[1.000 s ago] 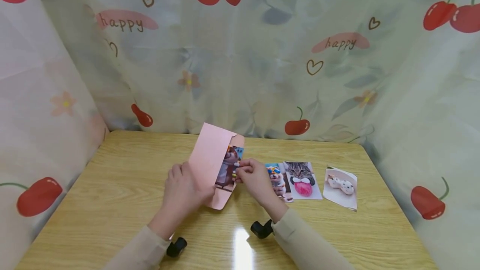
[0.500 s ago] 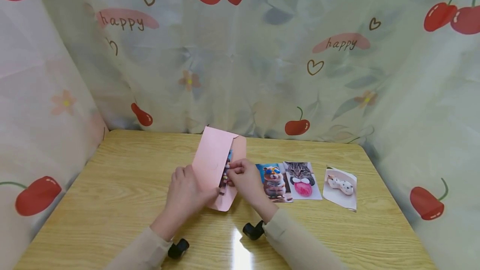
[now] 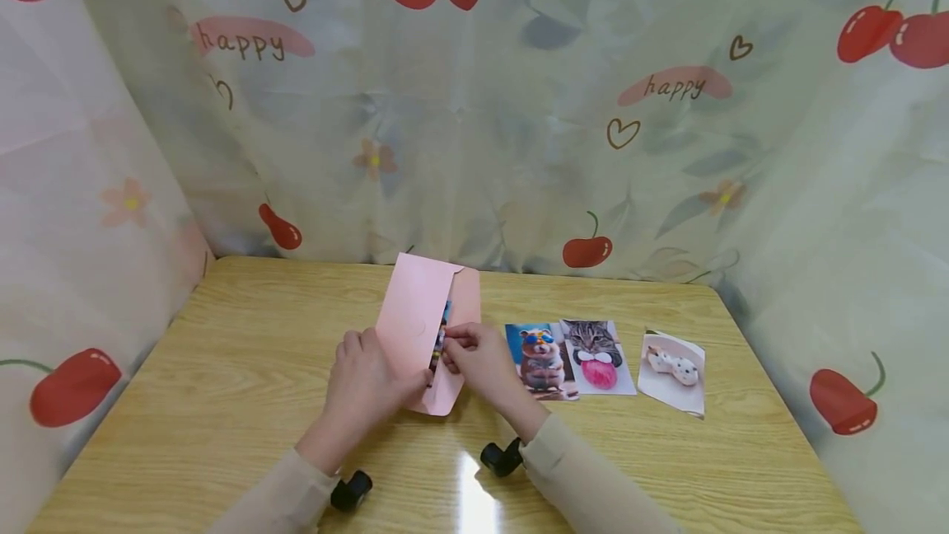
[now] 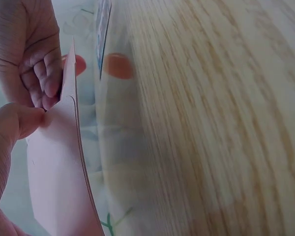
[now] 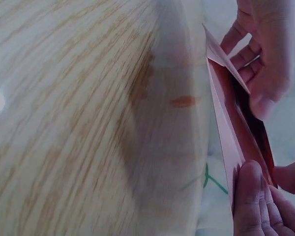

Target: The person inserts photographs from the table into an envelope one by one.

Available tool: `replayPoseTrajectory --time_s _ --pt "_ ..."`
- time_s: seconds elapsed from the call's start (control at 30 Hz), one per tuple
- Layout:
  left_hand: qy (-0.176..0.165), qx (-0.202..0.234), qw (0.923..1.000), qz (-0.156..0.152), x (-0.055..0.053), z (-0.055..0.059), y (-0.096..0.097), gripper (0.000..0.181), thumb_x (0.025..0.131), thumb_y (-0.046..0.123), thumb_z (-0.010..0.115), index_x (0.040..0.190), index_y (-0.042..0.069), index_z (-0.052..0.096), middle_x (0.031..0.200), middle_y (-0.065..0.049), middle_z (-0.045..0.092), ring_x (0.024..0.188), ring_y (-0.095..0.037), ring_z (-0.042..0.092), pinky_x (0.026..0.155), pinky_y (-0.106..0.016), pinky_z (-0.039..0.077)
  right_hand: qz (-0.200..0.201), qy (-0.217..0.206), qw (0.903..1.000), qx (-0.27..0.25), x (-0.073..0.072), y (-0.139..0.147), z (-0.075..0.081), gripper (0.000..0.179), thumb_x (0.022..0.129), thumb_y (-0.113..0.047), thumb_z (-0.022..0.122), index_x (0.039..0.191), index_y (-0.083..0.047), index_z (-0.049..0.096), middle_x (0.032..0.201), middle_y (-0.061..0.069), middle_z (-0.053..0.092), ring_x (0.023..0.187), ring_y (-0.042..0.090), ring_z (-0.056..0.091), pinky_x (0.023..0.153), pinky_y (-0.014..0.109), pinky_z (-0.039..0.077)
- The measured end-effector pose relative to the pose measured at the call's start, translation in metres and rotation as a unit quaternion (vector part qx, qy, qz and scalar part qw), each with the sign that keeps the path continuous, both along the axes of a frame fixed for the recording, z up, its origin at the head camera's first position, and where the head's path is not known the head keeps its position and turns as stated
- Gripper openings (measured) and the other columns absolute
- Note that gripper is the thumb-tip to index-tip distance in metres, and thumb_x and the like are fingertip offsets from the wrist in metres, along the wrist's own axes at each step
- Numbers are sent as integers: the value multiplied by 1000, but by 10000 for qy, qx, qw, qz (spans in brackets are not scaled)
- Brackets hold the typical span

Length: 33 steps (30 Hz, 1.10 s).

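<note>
A pink envelope stands tilted over the table in the head view, its flap side facing right. My left hand grips its left side, the thumb pressing on the front near the opening. Only a narrow strip of a photo shows at the envelope's mouth; the rest is hidden inside. With thumb and fingers my right hand pinches the photo's outer edge. The right wrist view looks into the open envelope, where the photo appears dark along one side.
Right of the hands lie a hamster photo and a cat photo, partly overlapping. Farther right is a photo of a white bow-shaped item. All rest on the wooden table, with a printed curtain behind.
The photo has slid left, deeper into the envelope, leaving only a strip visible. My right hand has moved left with it, uncovering the hamster photo. The left hand keeps its hold.
</note>
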<state>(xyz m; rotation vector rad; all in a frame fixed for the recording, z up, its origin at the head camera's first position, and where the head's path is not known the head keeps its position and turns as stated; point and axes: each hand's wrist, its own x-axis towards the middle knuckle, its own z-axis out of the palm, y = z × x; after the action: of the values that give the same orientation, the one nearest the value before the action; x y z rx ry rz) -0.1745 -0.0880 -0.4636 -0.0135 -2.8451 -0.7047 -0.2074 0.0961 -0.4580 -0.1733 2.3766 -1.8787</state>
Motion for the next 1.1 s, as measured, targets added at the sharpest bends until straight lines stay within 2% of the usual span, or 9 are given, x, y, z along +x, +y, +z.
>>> replayPoseTrajectory --time_s 0.2,0.33,0.47,0.63,0.83,0.97,1.1 --pt "-132 -209 9997 75 -4 -2 -4 95 64 65 73 112 -13 46 99 -23 45 89 -35 45 71 -45 43 -207 -33 9996 168 1 10 3 25 90 -23 69 106 -5 66 88 9 65 73 22 69 65 37 56" --pt "-250 -279 9992 160 -5 -1 -7 95 65 66 72 112 -13 46 99 -22 44 89 -35 45 71 -45 43 -271 54 9996 25 2 19 7 33 87 -32 73 107 -7 66 93 11 63 78 30 68 70 45 55" --pt "-388 -335 9985 217 -6 -1 -9 96 65 66 72 113 -13 46 100 -23 44 89 -35 45 71 -45 44 -271 152 9995 94 3 32 11 46 83 -42 75 111 -7 65 98 12 62 83 36 66 70 46 55" --pt "-452 -361 9980 242 -6 -2 -11 96 65 67 72 113 -13 46 99 -22 45 88 -34 45 71 -44 43 -462 242 9976 445 5 57 13 49 80 -49 75 113 -14 64 99 7 63 84 33 65 66 40 55" --pt "-334 -311 9988 188 -4 -4 -14 95 65 67 71 110 -13 46 97 -22 44 87 -34 44 69 -44 43 -921 219 9894 1099 4 96 9 58 75 -59 74 115 -19 63 101 3 63 84 23 62 67 37 53" --pt "-342 -307 9988 169 -3 -4 -15 95 65 67 71 110 -13 46 97 -22 44 87 -34 44 69 -44 43 -1143 -14 9821 1496 4 119 4 69 75 -60 73 124 -14 59 105 4 62 89 20 61 72 35 52" --pt "-454 -278 9984 179 -3 -4 -16 96 65 67 71 112 -13 45 99 -22 43 88 -34 44 70 -44 43 -1232 -221 9717 2003 2 134 1 74 79 -55 73 133 -9 52 114 8 61 98 23 60 79 39 51"
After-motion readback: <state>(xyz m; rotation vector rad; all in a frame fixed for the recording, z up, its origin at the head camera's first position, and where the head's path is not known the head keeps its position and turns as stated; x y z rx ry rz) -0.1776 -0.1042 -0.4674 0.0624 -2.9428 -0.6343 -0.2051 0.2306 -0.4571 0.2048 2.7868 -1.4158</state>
